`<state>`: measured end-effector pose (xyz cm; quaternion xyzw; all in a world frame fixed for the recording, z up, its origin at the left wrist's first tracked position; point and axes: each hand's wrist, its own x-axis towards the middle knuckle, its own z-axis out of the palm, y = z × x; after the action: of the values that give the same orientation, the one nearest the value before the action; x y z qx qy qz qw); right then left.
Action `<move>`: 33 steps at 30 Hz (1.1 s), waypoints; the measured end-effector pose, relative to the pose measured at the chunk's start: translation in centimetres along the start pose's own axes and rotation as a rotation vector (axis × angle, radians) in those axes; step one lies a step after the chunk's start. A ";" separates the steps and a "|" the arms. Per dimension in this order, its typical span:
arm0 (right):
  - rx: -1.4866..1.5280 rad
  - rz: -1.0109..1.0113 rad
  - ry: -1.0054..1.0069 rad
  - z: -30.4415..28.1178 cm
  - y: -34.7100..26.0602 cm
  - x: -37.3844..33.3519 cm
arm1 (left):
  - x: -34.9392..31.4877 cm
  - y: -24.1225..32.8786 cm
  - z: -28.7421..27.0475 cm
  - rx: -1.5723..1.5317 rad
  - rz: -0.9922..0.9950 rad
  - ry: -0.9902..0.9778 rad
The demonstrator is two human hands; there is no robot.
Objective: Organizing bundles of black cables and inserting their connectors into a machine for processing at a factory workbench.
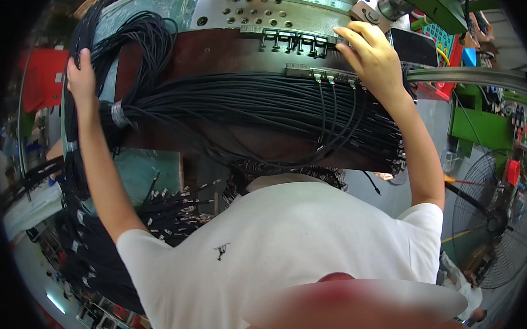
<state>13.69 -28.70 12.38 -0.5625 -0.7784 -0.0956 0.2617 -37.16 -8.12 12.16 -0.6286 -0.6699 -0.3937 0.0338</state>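
Observation:
My left hand [82, 75] is raised at the upper left and grips a coiled bundle of black cables [143, 37] at its edge. A taped band [119, 114] binds that bundle just right of my wrist. From there, many black cables [243, 103] run across a dark brown work plate [211, 52]. My right hand [371, 54] is at the upper right, fingertips pressed on a cable end at a metal fixture bar [296, 41] with a row of slots. A second bar [321, 74] below it holds several cable plugs, their leads hanging down.
A grey metal machine plate with holes [251, 12] lies beyond the fixture, with a green machine frame [439, 4] to its right. A floor fan [492, 225] stands at the lower right. More black cable ends [165, 213] hang at the lower left.

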 end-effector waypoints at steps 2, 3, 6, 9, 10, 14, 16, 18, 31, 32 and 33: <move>0.243 0.236 -0.255 -0.7 -0.8 -2.2 | -5.9 7.5 0.2 -0.365 0.361 -0.134; 0.251 0.166 -0.255 -0.4 -1.0 -3.1 | -9.3 11.4 0.0 -0.749 0.176 -0.572; 0.330 0.204 -0.262 0.1 -1.5 -5.0 | -17.2 21.4 0.8 -0.997 -0.149 -1.668; 0.509 0.254 -0.263 0.1 -1.2 -3.4 | -21.0 26.5 1.1 -0.958 -0.291 -1.662; 0.525 0.117 -0.177 -0.2 -0.8 -2.1 | -21.7 27.7 0.8 -1.069 -0.309 -1.682; 0.513 0.105 0.028 1.3 2.1 6.1 | -18.7 30.1 2.2 -1.324 -0.519 -1.843; 0.308 0.217 0.014 4.0 4.2 9.1 | -15.1 30.6 5.9 -1.442 -0.765 -1.759; 0.263 0.317 -0.014 6.6 6.4 10.2 | -12.2 29.9 10.2 -1.621 -0.737 -1.849; -0.158 0.245 -0.075 5.2 7.4 7.3 | -9.6 30.3 13.3 -1.060 0.207 -1.297; -0.195 0.209 -0.062 4.8 7.0 6.8 | -9.2 30.2 13.2 -0.762 0.534 -0.885; -0.090 0.197 -0.058 4.4 6.6 6.3 | -9.0 30.2 13.3 -0.542 0.715 -0.563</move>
<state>17.02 -19.26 10.91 -0.6500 -0.7216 -0.0881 0.2214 -3.07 -10.92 12.82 -0.8854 -0.2710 -0.3327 -0.1788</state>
